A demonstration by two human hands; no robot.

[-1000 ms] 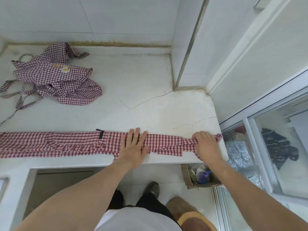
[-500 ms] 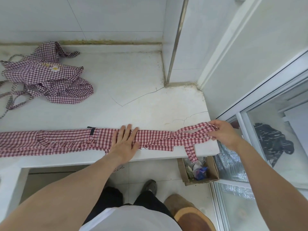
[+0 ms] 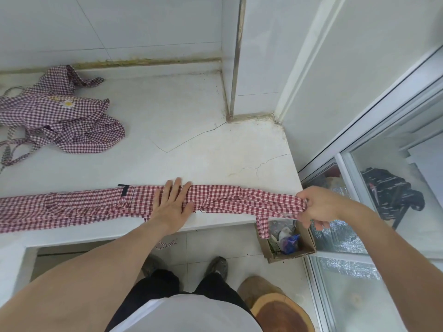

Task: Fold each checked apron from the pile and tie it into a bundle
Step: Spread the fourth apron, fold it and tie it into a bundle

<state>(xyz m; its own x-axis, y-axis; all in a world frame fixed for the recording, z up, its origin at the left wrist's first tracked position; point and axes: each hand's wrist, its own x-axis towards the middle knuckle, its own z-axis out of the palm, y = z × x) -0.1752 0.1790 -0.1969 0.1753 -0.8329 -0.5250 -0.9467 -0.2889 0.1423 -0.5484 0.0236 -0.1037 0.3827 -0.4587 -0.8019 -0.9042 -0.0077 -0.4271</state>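
- Left hand [image 3: 171,204] laid flat, palm down, fingers straight and slightly spread, pressing the middle of the red checked apron [image 3: 84,207] onto the white counter [image 3: 191,144]; forearm reaching in from lower left.
- Right hand [image 3: 316,207] held just past the counter's right edge, fingers curled, pinching the apron's right end; arm stretched in from lower right, wrist level with the cloth.
- Apron folded into a long narrow strip along the counter's near edge, running from far left of the left hand, under that palm, across to the right hand's grip, drawn fairly straight between the two.
- Short strap [image 3: 263,227] dangling off the edge just left of the right hand.
- Pile of purple checked aprons [image 3: 62,118] crumpled well beyond and left of the left hand, near the wall.
- Cardboard box [image 3: 291,248] of odds and ends on the floor below the right hand.
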